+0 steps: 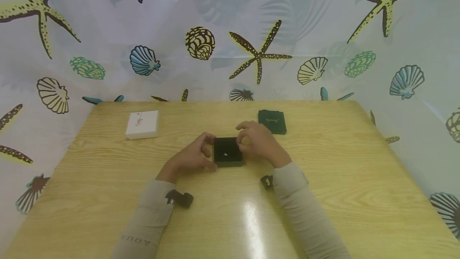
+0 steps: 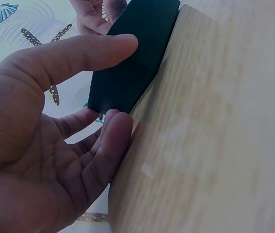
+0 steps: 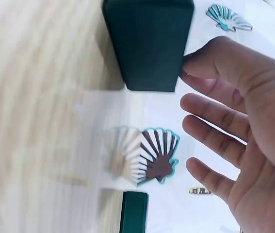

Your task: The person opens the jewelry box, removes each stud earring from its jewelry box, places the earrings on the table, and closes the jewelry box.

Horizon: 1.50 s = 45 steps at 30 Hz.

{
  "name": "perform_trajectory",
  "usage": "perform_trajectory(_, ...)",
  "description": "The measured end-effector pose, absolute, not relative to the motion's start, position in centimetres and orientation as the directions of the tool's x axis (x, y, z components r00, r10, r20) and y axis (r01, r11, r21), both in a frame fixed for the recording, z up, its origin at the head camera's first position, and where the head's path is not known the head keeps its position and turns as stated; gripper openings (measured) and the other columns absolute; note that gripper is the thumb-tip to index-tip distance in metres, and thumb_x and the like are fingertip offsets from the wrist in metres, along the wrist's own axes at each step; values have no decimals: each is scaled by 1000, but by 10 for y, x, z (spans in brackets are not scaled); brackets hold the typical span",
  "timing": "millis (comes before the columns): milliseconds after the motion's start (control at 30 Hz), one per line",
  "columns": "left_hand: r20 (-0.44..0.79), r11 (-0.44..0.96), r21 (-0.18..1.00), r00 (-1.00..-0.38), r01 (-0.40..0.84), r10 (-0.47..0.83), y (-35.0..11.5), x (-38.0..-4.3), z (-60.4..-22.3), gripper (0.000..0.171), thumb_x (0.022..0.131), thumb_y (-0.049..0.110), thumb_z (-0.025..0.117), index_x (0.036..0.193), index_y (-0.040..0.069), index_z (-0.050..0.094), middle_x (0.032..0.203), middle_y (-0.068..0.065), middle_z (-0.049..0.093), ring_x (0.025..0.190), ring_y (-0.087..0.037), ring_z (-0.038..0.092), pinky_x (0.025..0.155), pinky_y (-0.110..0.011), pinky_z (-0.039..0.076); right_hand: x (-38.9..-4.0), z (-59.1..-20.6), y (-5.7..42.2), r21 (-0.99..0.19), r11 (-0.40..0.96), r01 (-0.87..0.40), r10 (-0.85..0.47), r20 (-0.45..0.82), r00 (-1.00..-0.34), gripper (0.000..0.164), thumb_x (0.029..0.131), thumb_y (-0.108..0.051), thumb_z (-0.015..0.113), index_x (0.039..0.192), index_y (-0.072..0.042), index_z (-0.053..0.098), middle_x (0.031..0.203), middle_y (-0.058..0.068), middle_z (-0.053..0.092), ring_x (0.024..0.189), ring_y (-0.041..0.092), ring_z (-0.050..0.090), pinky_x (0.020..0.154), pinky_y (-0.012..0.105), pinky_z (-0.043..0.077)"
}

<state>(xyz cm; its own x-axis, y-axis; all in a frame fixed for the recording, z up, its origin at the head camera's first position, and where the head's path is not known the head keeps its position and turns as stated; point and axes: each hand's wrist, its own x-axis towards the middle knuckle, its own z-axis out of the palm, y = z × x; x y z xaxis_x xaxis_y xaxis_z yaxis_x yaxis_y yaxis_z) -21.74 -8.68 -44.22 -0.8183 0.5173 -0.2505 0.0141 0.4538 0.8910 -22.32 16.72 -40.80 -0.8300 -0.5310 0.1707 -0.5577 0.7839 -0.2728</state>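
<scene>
Near the middle of the tabletop (image 1: 118,175), a green box (image 1: 229,164) sits open with a tiny star (image 1: 225,154) inside. My left hand (image 1: 192,155) pinches its left side; my right hand (image 1: 259,140) is at its right side, but I cannot tell what it pinches, if anything. Opening looks done: what seems its lid (image 1: 272,123) lies off, toward the far edge, not on yet, with "Jewelry" maybe written there. My left sleeve (image 1: 143,221) maybe says "ADDA".

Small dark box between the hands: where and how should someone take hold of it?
Grip the dark box by its left and right walls, probably from both sides: it sits flat, those walls stand upright, and the small silver piece on top can stay untouched.
</scene>
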Motion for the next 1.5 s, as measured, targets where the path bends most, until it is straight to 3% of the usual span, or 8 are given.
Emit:
perform_trajectory(700,-256,453,891,-821,4,510,-87,-218,-440,89,73,9,85,146,15,34,146,-9,41,108,-26,48,71,-31,54,-225,-400,207,-446,796,-410,-430,61,-901,10,85,-15,71,90,-7,75,126,13,67,122,34,60,108,48,46)
perform_trajectory(1233,-251,455,890,-820,13,515,-86,-217,-439,89,74,10,85,146,15,33,146,-9,41,109,-26,49,72,-31,55,-226,-406,225,-525,761,-380,-425,38,-904,8,88,-12,71,89,-5,71,112,12,71,111,31,64,101,48,50)
perform_trajectory(1500,-246,448,894,-814,20,527,-87,-216,-439,89,75,10,85,147,14,33,147,-10,40,109,-26,48,73,-32,56,-226,-409,231,-567,755,-330,-406,-9,-914,5,89,-11,71,87,-7,71,113,13,71,113,32,63,102,50,49)
